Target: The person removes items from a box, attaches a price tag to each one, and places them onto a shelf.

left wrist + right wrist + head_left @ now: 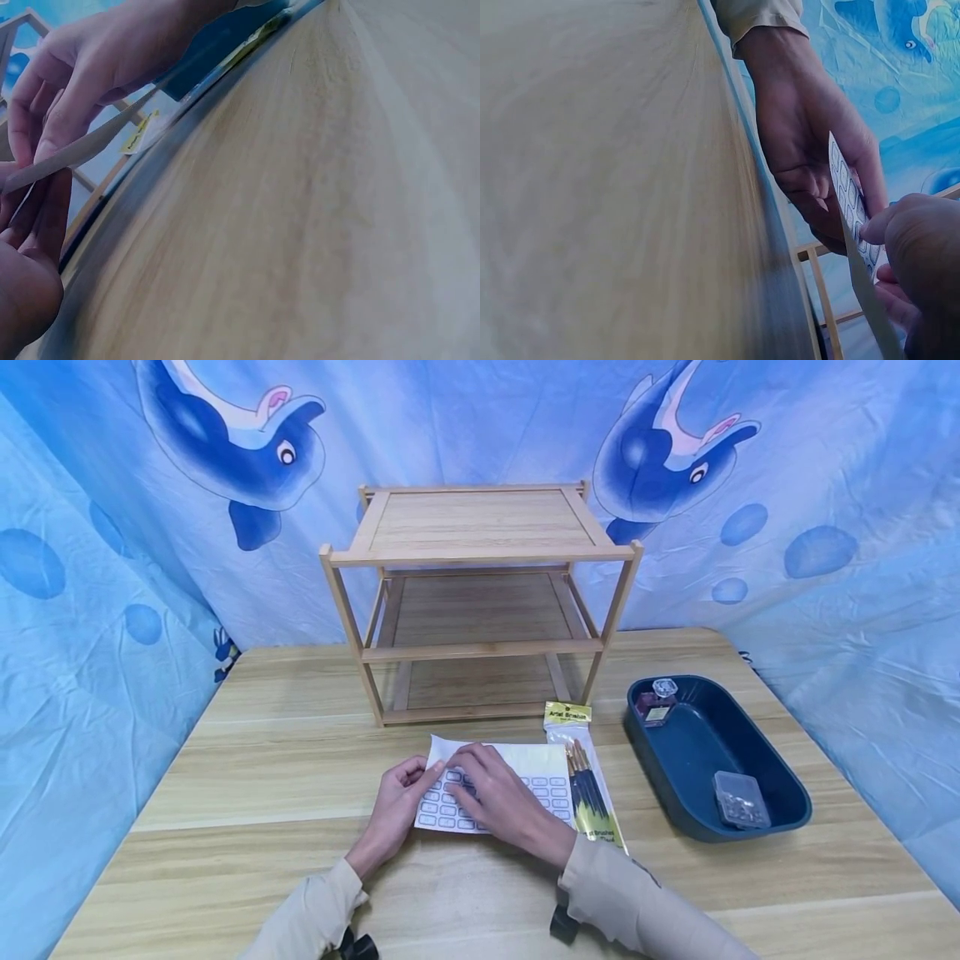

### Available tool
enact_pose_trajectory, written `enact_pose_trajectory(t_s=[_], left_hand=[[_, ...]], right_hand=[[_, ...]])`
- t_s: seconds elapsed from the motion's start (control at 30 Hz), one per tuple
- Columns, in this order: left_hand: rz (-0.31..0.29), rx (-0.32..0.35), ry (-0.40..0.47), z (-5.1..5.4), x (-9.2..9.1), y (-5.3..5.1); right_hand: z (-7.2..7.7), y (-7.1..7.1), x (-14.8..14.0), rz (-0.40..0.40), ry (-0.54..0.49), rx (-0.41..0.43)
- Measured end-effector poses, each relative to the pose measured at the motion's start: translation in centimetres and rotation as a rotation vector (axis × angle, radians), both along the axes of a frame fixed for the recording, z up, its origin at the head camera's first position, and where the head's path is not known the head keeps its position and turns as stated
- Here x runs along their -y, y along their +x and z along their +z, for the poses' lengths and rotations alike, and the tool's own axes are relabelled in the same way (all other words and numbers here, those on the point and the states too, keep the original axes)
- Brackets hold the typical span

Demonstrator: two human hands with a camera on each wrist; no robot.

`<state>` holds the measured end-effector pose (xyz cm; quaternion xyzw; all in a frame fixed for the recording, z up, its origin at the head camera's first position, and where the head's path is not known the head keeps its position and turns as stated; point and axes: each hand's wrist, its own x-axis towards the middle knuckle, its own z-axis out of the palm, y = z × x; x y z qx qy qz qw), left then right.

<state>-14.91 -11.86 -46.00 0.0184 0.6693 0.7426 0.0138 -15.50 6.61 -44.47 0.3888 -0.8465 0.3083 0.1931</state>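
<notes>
A white sheet of labels (551, 787), printed with rows of small dark-outlined boxes, is held tilted above the table. My left hand (396, 802) grips its left side, thumb on the printed face and fingers behind. Over that face my right hand (498, 797) bends its fingers, pinching at the sheet's upper left part beside the left thumb. In the left wrist view the right thumb and a finger meet close together at the sheet (86, 146). The right wrist view shows the labelled side of the paper; the exact contact of the right fingertips is partly hidden.
A packet of artist brushes (588, 777) lies just right of the sheet. Farther right stands a dark blue basin (693, 752) holding a small bottle (656, 703) and a clear plastic box (741, 799). Behind the hands is a wooden three-tier shelf (483, 650) on the wooden table (247, 777).
</notes>
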Motion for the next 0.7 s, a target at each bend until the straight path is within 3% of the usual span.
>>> enact_pose_trajectory(t_s=[0.17, 0.4, 0.7], left_hand=[[-0.005, 0.008, 0.01, -0.04, -0.03, 0.1], [-0.02, 0.088, 0.117, 0.18, -0.12, 0.16], [-0.011, 0.118, 0.136, 0.58, -0.08, 0.21]], right_hand=[[-0.1, -0.1, -0.06, 0.006, -0.001, 0.0], [-0.32, -0.26, 0.0, 0.0, -0.016, -0.026], [-0.32, -0.27, 0.03, 0.0, -0.019, -0.034]])
